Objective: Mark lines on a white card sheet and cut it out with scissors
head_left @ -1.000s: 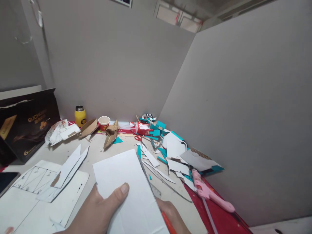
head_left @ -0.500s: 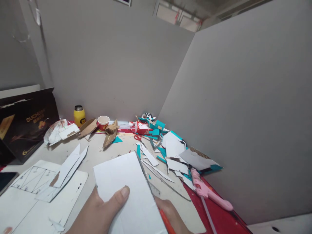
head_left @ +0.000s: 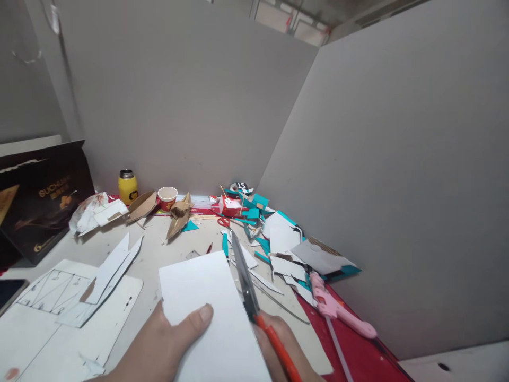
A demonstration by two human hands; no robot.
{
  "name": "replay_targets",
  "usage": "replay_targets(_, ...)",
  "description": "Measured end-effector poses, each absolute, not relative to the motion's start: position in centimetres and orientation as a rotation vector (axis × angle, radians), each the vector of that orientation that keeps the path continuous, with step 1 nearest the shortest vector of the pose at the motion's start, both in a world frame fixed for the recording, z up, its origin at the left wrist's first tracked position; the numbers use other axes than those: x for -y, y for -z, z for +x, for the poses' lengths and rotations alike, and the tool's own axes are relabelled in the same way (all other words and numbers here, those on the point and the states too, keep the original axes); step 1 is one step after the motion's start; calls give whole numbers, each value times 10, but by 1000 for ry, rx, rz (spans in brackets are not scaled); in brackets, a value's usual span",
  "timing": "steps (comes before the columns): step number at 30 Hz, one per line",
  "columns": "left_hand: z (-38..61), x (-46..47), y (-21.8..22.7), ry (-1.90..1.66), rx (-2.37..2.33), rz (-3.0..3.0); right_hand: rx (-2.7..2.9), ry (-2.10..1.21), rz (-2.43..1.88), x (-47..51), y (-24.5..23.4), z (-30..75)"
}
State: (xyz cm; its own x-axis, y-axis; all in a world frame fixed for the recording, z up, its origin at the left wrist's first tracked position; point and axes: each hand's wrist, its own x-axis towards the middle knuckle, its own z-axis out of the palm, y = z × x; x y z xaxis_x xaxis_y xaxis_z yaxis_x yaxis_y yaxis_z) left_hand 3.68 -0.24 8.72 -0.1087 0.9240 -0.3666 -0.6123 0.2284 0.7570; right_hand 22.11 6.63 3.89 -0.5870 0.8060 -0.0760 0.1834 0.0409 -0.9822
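Note:
My left hand (head_left: pixel 175 334) grips a white sheet of cardboard (head_left: pixel 210 297), its thumb lying flat across the face. Close by the sheet's right edge, my right hand (head_left: pixel 284 345) is wrapped round the orange handle of a pair of scissors (head_left: pixel 248 289). The grey blades point up and away and look nearly closed. I cannot tell whether they touch the cardboard. Left of my hands, folded white card strips (head_left: pixel 107 278) rest on a white board (head_left: pixel 119 323) that bears a pencil-line drawing.
Beyond my hands lie teal and white card scraps (head_left: pixel 288 268), red-handled scissors (head_left: pixel 224 222) and brown folded card (head_left: pixel 180 217). A paper cup (head_left: pixel 167 198) and yellow bottle (head_left: pixel 128 188) stand at the back. A pink glue gun (head_left: pixel 338 307) lies right; a dark box (head_left: pixel 43 201) stands left.
The scissors have come up into view beside the cardboard's right edge, blades now showing. The cardboard has shifted slightly right in view, uncovering a small red item behind it.

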Motion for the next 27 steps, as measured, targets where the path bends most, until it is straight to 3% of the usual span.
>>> replay_targets(8,11,-25,-100,-1423,-1115,531,1468,-1799,-984,-71,-26,229)
replay_targets(15,11,-35,-99,-1492,-1270,536,1562,-1947,-992,-60,-47,220)
replay_targets(27,38,-20,-83,-1308,-1124,392,1610,-1839,-1098,-65,-71,219)
